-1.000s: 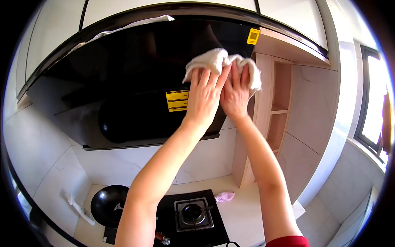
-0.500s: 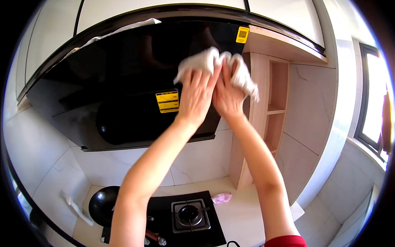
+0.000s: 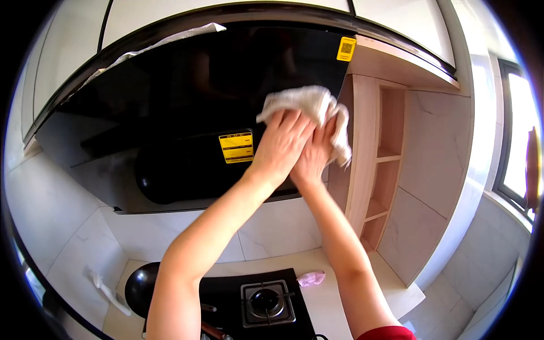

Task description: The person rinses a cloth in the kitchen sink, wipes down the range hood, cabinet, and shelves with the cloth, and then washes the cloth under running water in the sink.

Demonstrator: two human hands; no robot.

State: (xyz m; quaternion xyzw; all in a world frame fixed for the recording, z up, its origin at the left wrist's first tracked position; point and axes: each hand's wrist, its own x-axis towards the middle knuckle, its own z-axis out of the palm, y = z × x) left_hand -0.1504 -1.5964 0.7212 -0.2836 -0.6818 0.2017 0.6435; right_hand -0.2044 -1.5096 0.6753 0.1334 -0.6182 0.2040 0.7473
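Note:
A pale cloth (image 3: 306, 102) lies bunched against the right part of the glossy black range hood (image 3: 187, 85). My left hand (image 3: 282, 141) presses on it with fingers bent over its lower edge. Partly behind my left hand, my right hand (image 3: 313, 153) grips the cloth's right part, which hangs down beside it. The two hands touch or overlap. Left of my left hand is a yellow label (image 3: 236, 147); a smaller yellow sticker (image 3: 346, 49) is at the hood's upper right corner.
Below are a black gas stove (image 3: 267, 303), a dark wok (image 3: 141, 289) and a pink cloth (image 3: 311, 278) on the counter. Wooden open shelves (image 3: 391, 130) stand right of the hood. White cabinets (image 3: 226, 7) run above, with another white cloth (image 3: 170, 38) along the hood's top edge.
Both hands and the cloth have moved down the hood's surface. My right hand now sits lower and further behind my left. The view has shifted slightly.

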